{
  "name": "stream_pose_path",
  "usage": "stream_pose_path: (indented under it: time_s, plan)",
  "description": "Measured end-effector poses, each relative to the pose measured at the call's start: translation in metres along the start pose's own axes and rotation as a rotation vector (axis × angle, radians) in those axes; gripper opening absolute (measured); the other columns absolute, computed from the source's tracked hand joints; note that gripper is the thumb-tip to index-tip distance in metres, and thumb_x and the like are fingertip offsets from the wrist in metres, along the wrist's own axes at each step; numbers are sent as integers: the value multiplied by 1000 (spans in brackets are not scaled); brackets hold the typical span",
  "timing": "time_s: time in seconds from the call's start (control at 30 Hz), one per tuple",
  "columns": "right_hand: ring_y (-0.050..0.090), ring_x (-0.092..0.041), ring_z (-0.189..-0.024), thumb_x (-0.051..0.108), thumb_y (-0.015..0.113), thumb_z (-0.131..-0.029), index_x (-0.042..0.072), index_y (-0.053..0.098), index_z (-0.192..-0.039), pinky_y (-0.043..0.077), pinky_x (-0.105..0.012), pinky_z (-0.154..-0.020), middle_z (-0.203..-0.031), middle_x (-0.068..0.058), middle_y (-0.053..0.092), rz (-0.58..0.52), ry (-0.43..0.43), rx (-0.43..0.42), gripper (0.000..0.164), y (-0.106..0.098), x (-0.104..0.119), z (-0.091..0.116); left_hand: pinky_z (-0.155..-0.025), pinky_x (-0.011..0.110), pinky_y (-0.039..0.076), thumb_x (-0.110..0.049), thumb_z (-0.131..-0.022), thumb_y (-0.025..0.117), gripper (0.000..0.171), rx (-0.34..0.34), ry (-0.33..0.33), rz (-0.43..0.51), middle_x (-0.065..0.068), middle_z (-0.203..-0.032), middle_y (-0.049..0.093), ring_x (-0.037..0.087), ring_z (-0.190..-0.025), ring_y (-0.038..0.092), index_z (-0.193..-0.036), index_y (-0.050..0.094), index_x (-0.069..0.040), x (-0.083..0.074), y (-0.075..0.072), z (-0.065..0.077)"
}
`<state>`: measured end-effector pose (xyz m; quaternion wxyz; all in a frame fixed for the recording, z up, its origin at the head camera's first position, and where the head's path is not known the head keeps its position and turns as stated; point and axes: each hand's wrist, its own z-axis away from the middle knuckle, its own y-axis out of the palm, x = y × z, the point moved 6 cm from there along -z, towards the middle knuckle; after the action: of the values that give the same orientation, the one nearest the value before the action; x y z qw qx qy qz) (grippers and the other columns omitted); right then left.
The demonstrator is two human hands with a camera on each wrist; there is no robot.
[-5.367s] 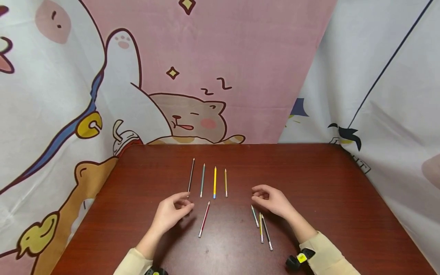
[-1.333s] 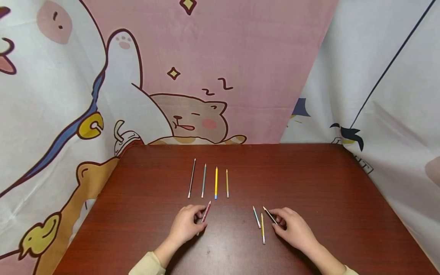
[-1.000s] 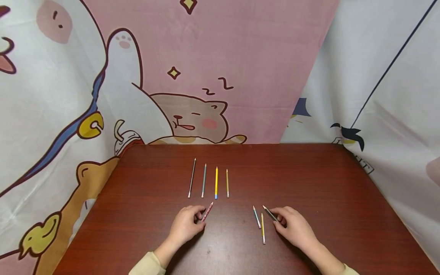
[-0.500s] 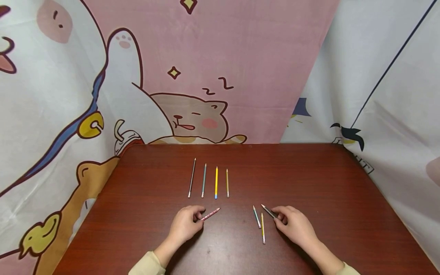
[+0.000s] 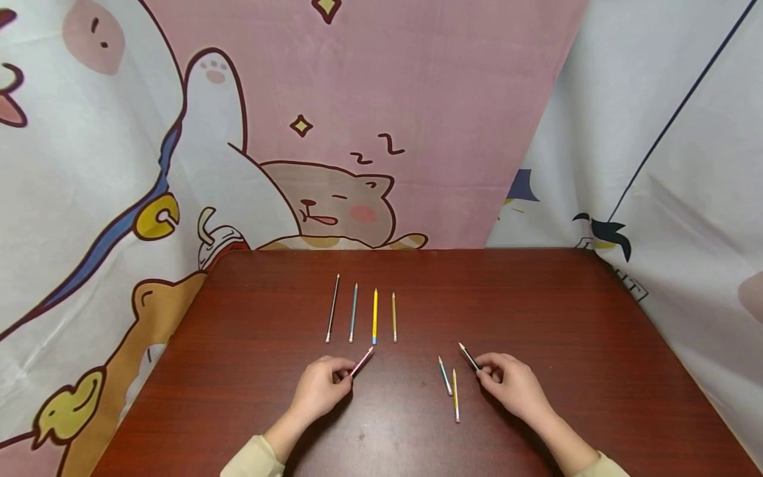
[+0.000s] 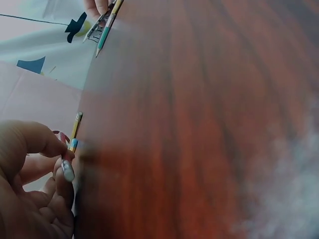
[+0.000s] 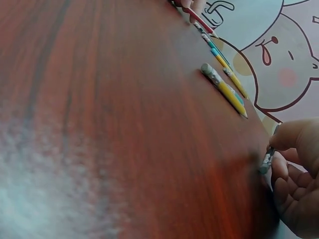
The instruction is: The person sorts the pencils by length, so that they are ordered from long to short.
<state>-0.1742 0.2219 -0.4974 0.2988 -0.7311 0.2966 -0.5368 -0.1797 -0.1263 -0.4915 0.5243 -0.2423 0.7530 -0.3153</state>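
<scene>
Between thumb and fingers my left hand [image 5: 322, 387] pinches a red pencil [image 5: 362, 362], its sharpened tip slanting up and right toward the blue end of the yellow pencil [image 5: 375, 317]. In the left wrist view the red pencil's eraser end [image 6: 68, 170] pokes out below the fingertips. On the other side my right hand [image 5: 514, 384] pinches a black pencil [image 5: 469, 356], tip pointing up and left. Left of that hand lie a short teal pencil [image 5: 445, 376] and a yellow pencil with a white end [image 5: 456, 396], side by side on the table.
Farther back, a dark pencil [image 5: 332, 309], a blue-green pencil [image 5: 354, 313] and a gold pencil [image 5: 394, 318] stand in a row with the yellow one, tips away from me. The brown table [image 5: 536, 298] ends against a cartoon-printed cloth [image 5: 453, 132].
Both hands took hold of their pencils from the table. In the last half second, the red pencil's tip swung away from me and left; the black pencil moved slightly away from me.
</scene>
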Motion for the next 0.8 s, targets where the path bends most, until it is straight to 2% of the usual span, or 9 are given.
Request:
stream_pose_path:
  time_s: [0.3,0.57,0.67,0.8]
  plan:
    - [53,-2,-60,3,73,-84,9,70,-93,43,-24,-58,-75,8,60,-91,90,41,12,-3,-7,-4,-61,22,47,1,-77,71,18,18,-49,109,-8,-75,63,2,-65,57,-92,75,-8,-2,-2,-2]
    - [55,-4,-64,6,74,-83,10,69,-92,45,-24,-61,-75,8,61,-103,128,30,11,-5,-10,-9,-46,23,46,3,-83,67,17,78,-105,313,-1,-74,65,3,-52,55,-98,72,-2,-4,5,-7]
    - [56,-5,-67,7,75,-83,11,69,-92,46,-24,-63,-76,8,62,-98,141,29,11,-4,-11,-11,-47,24,47,2,-84,67,17,83,-109,331,0,-75,67,4,-54,56,-99,72,-2,-6,7,-9]
    - [57,-5,-67,7,75,-84,10,69,-93,46,-24,-63,-77,7,63,-123,142,30,11,-2,-9,-15,-56,23,48,0,-83,68,16,81,-107,307,-2,-76,68,4,-60,59,-98,73,-5,-9,11,-13]
